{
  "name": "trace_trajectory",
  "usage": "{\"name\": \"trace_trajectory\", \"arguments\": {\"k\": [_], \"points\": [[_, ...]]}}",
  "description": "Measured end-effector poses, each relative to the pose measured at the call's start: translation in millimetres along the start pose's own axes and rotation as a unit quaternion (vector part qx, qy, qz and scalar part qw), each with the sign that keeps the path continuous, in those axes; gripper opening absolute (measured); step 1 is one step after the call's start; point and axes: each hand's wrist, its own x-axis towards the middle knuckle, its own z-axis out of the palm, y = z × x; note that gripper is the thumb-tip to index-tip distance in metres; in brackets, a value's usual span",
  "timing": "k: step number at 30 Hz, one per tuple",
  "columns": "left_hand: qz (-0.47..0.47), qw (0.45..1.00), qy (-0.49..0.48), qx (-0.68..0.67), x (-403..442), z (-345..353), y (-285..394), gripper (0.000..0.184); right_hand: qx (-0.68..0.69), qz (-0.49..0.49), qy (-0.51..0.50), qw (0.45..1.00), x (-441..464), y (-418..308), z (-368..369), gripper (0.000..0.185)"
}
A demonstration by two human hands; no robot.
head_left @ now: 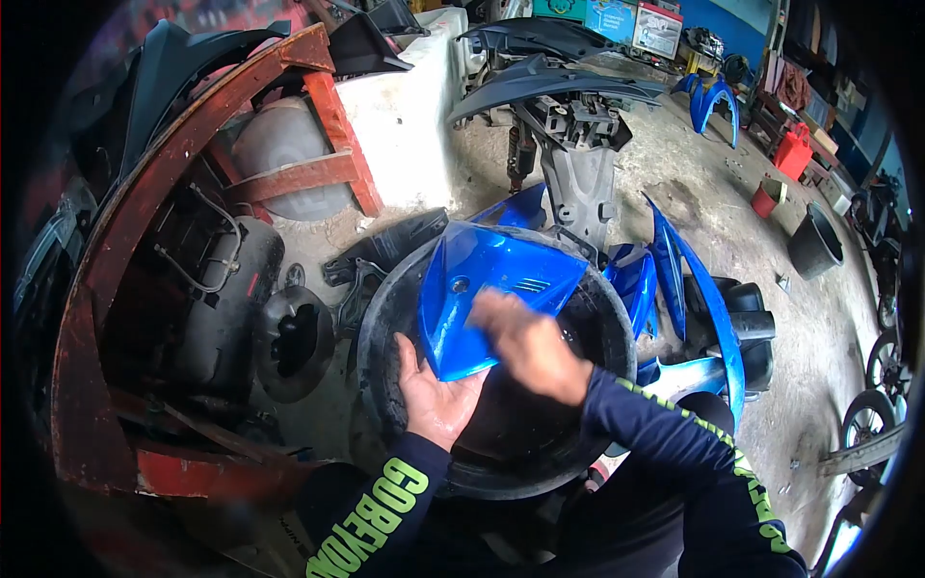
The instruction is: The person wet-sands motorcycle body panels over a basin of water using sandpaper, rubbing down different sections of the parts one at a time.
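Note:
A glossy blue motorcycle fairing panel [501, 275], with a round hole and a row of slots, is tilted over a wide black tub [617, 337]. My left hand [438, 400] supports its lower corner from beneath, palm up and thumb to the left; the other fingers are partly hidden under the panel. Over the panel's front face is my right hand [535, 347], smeared by motion. Its fingers look bent in, but whether anything is between them and the panel cannot be made out. The inside of the tub is dark.
Left of the tub stands a red wooden frame [116, 250] beside a grey tank [241, 308]. More blue panels [689, 279] lie at the right. Beyond the tub is a black motorcycle part [578, 173]. A dark bucket [816, 241] and a red jerrycan [792, 151] stand farther right.

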Motion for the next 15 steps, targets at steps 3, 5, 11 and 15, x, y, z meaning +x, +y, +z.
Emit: {"name": "trace_trajectory", "arguments": {"k": [3,5,11,15], "points": [[0.009,1.0,0.009,0.015,5.8,-6.9,-2.6,0.078,-0.008,-0.061,-0.003,0.998,-4.1,-9.0,2.5,0.032],[-0.007,1.0,0.027,0.009,-2.2,-7.1,1.3,0.077,-0.005,-0.147,-0.065,0.987,-17.4,-32.4,5.0,0.036],[0.013,1.0,0.015,0.013,-1.4,-2.2,-2.6,0.073,-0.04,-0.06,-0.008,0.997,5.7,26.1,-13.7,0.039],[0.014,0.999,0.022,0.022,1.7,-10.8,-0.7,0.073,-0.011,-0.057,-0.052,0.997,-1.1,13.6,-11.9,0.039]]}}
